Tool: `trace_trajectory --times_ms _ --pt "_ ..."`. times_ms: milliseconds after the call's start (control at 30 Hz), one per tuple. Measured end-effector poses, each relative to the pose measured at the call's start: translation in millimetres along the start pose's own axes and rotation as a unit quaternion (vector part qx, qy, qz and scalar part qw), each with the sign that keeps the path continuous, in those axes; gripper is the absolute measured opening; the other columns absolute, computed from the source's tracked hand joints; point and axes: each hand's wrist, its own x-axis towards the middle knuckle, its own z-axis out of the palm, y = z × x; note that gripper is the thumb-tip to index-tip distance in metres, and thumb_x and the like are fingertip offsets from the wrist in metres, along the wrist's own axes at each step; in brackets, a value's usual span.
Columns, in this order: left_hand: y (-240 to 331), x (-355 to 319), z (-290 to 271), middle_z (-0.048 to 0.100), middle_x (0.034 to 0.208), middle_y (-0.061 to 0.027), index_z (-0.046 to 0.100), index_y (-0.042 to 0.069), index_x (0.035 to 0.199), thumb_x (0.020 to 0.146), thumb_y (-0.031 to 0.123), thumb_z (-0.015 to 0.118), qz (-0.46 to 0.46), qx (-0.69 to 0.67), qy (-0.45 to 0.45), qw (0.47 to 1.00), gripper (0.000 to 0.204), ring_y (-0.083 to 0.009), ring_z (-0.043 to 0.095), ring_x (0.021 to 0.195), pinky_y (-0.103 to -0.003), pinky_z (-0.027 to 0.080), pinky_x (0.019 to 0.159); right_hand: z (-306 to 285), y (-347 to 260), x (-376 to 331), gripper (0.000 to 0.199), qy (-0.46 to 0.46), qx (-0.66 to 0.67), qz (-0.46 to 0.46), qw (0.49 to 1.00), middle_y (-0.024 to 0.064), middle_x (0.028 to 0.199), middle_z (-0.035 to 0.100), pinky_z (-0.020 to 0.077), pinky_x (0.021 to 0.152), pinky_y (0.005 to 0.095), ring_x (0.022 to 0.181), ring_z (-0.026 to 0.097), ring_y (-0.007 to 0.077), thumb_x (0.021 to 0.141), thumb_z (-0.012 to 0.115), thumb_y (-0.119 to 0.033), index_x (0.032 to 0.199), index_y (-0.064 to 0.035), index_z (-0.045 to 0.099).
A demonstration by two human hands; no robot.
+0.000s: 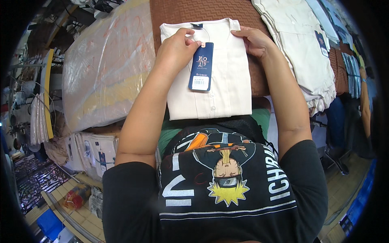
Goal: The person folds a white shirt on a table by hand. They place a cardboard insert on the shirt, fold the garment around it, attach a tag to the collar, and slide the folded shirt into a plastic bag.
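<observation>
The right grip (pixel 256 41) is closed on the top edge of a pale shirt (pixel 233 81), pinching the cloth at the shoulder. The left grip (pixel 175 48) has its thumb at the top of a blue tag (pixel 201 56), but I cannot tell if it is closed on it. The shirt lies below and between both grips, folded flat into a shape like a box. Its cloth looks smooth and thin. The tag is a long, stiff card with a white sticker (pixel 199 82) near its bottom. Under the shirt is a brown cloth (pixel 182 10) with bumpy zigzag lines.

Left of the left grip is a big, puffy bundle (pixel 109 60) in shiny, crinkly clear plastic. Right of the right grip is a pile of pale clothes (pixel 291 44), soft and folded, and past it are blue clothes (pixel 352 75).

I count one shirt between the grips, with two small round buttons (pixel 212 96) showing below the left grip, one tag on it, and one big plastic bundle
</observation>
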Motion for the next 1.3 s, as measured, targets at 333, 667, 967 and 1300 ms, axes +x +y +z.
trace_trajectory --times_ms 333,667,967,1300 --pt "11.2 -5.4 1.8 0.066 0.084 -0.009 0.049 0.001 0.125 0.08 0.03 0.07 -0.035 -0.012 -0.024 0.999 0.057 -0.0173 0.065 0.079 -0.029 0.051 0.071 5.0 -2.9 -1.3 0.035 -0.018 0.012 0.002 1.0 0.0175 0.12 0.056 0.0441 0.099 0.0364 0.109 0.057 0.0237 0.09 0.05 -0.003 0.123 0.0066 0.048" --pt "25.7 -27.4 6.0 0.068 0.088 -0.0124 0.046 -0.001 0.126 0.076 0.027 0.073 -0.055 0.026 -0.063 0.996 0.063 -0.0218 0.066 0.083 -0.031 0.05 0.076 -4.2 2.8 7.5 0.031 -0.036 0.035 -0.006 0.999 0.017 0.113 0.06 0.0496 0.092 0.0348 0.101 0.062 0.0238 0.089 0.051 -0.002 0.12 0.0066 0.051" --pt "19.4 -40.5 8.3 0.068 0.086 -0.0112 0.055 0.003 0.119 0.08 0.028 0.069 -0.015 0.007 -0.061 0.998 0.048 -0.0208 0.066 0.079 -0.031 0.05 0.075 -14.0 2.5 -18.8 0.042 0.019 -0.18 -0.08 0.98 0.0105 0.107 0.063 0.0502 0.086 0.0293 0.096 0.062 0.0163 0.087 0.057 -0.012 0.126 0.0013 0.048" --pt "51.6 92.5 32.2 0.066 0.104 -0.0163 0.064 0.007 0.112 0.084 0.038 0.062 0.234 0.138 -0.004 0.962 0.042 -0.0299 0.064 0.095 -0.037 0.049 0.083 -5.4 22.6 -87.4 0.051 0.075 -0.254 -0.08 0.961 0.0059 0.091 0.065 0.0508 0.072 0.0253 0.081 0.061 0.0117 0.082 0.068 -0.012 0.127 0.0007 0.047"
